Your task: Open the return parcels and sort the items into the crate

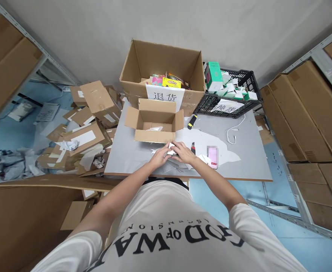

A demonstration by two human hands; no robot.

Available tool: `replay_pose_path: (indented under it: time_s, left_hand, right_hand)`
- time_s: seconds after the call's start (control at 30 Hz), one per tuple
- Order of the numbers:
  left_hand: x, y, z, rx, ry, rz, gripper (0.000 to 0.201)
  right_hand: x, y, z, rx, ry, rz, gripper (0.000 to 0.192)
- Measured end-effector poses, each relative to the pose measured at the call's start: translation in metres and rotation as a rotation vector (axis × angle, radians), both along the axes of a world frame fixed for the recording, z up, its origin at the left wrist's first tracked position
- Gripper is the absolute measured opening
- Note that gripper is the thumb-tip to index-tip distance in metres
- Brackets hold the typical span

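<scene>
Both my hands meet at the table's front, around a small white box-like item (172, 149) that is mostly covered by my fingers. My left hand (160, 155) grips its left side, and my right hand (183, 152) closes over its right side. Just beyond them stands an open cardboard box (154, 135) with its flaps spread and a piece of white paper (156, 129) inside. A red and black box cutter (193, 148) lies right of my right hand. Farther right is a phone (212, 156) with a pink screen, partly blurred out.
On the grey table (250, 151), a large carton (191, 102) of colourful packages stands at the back. A black crate (249, 75) holds green and white boxes. A yellow-black cutter (192, 122) and white cable (231, 136) lie nearby. Discarded cartons (96, 100) pile up at left.
</scene>
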State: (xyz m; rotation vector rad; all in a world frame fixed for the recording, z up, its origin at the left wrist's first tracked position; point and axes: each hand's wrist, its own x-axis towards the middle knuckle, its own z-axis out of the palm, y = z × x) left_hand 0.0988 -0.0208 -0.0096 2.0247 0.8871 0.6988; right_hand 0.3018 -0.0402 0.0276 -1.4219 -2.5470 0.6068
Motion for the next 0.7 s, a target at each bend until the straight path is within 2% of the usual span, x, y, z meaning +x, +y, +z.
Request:
replay_pose_path:
  time_s: [0.1,0.3,0.5,0.7]
  left_hand:
    - [-0.001,-0.003,-0.005,-0.054,-0.039,0.071,0.025]
    - [-0.001,0.000,-0.004,-0.006,0.004,0.023,0.026]
    - [-0.005,0.002,0.009,0.039,0.003,0.025,0.030]
    - [-0.024,0.013,0.028,0.216,0.075,0.085,0.030]
  right_hand:
    - [-0.004,-0.005,0.006,0.002,-0.074,-0.009,0.042]
    - [-0.013,-0.008,0.017,-0.008,-0.212,-0.053,0.040]
    - [-0.020,0.001,0.026,-0.052,-0.185,-0.091,0.039]
    - [-0.015,0.002,0.036,-0.068,-0.163,-0.087,0.036]
